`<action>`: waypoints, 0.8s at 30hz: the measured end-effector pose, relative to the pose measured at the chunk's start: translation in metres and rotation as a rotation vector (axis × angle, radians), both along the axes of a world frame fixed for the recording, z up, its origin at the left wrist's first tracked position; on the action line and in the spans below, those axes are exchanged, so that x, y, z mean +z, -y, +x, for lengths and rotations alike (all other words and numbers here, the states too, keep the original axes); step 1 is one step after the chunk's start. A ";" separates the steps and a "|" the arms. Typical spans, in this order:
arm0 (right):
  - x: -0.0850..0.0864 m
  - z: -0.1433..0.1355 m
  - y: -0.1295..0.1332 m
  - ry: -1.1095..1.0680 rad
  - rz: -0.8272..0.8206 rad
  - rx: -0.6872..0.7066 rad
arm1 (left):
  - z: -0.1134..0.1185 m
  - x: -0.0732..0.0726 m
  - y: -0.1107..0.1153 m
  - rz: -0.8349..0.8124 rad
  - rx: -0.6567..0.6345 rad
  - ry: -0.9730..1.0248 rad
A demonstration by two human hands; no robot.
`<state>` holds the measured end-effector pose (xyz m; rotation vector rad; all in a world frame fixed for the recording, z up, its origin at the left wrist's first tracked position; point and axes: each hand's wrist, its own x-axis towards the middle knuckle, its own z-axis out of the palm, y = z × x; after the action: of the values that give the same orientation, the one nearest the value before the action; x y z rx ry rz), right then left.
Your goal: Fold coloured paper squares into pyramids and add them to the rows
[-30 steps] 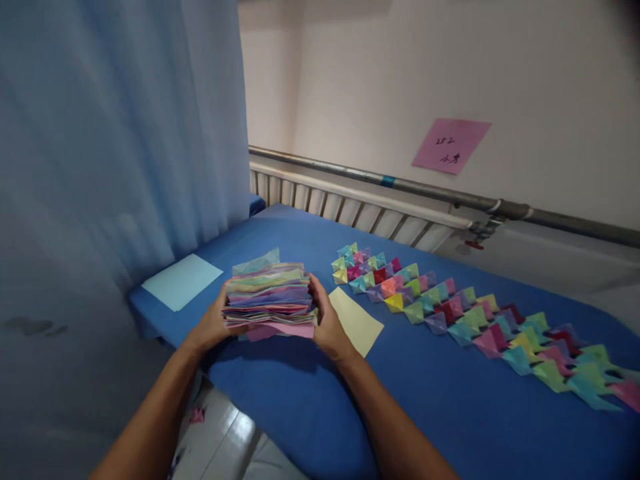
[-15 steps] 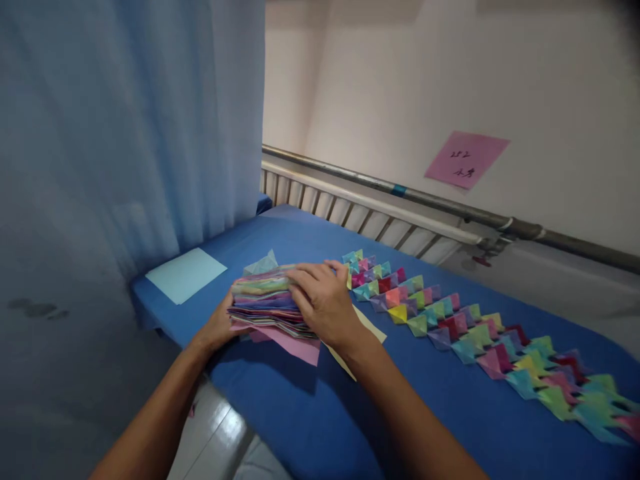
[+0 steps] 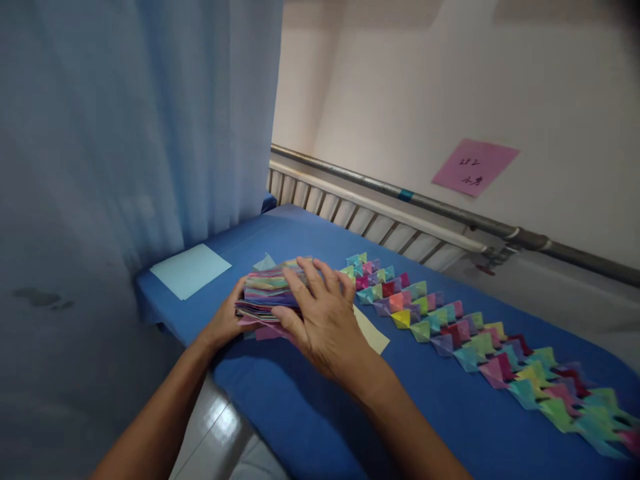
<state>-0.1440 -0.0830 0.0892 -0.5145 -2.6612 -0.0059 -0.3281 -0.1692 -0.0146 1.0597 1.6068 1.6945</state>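
A thick stack of coloured paper sheets [image 3: 270,283], in pink, green, purple and other colours, is held above the bed by both of my hands. My left hand [image 3: 231,317] is wrapped round its left end, the fingers mostly hidden behind and below. My right hand [image 3: 327,320] grips the right end, thumb across the near edges and fingers spread over the top. Pink sheets [image 3: 274,331] stick out at the bottom of the stack. Behind it a pale blue paper piece [image 3: 265,263] shows. Pale yellow paper [image 3: 370,330] lies beside my right wrist.
Rows of folded colourful paper pieces [image 3: 443,343] run along the right of the blue-covered bed [image 3: 300,233]. Pale blue sheets [image 3: 191,271] lie at the left edge. A blue curtain [image 3: 215,133] hangs left. A radiator [image 3: 345,212] and metal pipe [image 3: 370,181] line the wall, with a pink note [image 3: 475,167].
My right hand has spread its fingers and raised them over the stack's top, with the thumb now on the near side. The pink bottom sheet sticks out less. The view has shifted slightly.
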 end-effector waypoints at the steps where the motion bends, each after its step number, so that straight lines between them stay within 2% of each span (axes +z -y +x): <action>1: -0.001 -0.001 0.001 0.016 -0.010 0.023 | 0.000 0.000 0.000 -0.002 0.004 0.003; 4: 0.000 0.000 0.002 -0.002 -0.050 0.096 | -0.001 0.000 0.001 -0.007 0.006 -0.014; 8: 0.004 0.005 -0.024 -0.347 -0.172 0.005 | -0.003 0.001 0.005 0.004 -0.027 -0.093; 11: -0.008 0.002 -0.064 -0.504 -0.510 -0.034 | -0.003 0.001 0.008 0.020 -0.084 -0.101; 15: -0.045 -0.020 -0.111 -0.487 -1.229 -0.053 | -0.001 0.003 0.012 -0.026 -0.166 -0.071; 16: -0.053 -0.027 -0.117 -0.466 -1.312 -0.027 | -0.001 0.003 0.013 -0.036 -0.166 -0.074; 17: -0.060 -0.035 -0.121 -0.452 -1.329 0.020 | -0.001 0.003 0.013 -0.042 -0.161 -0.081; 20: -0.068 -0.054 -0.122 -0.393 -1.396 0.158 | -0.001 0.001 0.012 -0.034 -0.110 -0.115; 24: -0.067 -0.052 -0.113 -0.317 -1.604 0.124 | -0.001 -0.001 0.007 -0.055 -0.006 -0.126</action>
<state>-0.1957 0.0302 0.0221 -0.6518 -1.8278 2.0770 -0.3290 -0.1765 -0.0152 1.1633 1.7168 1.5984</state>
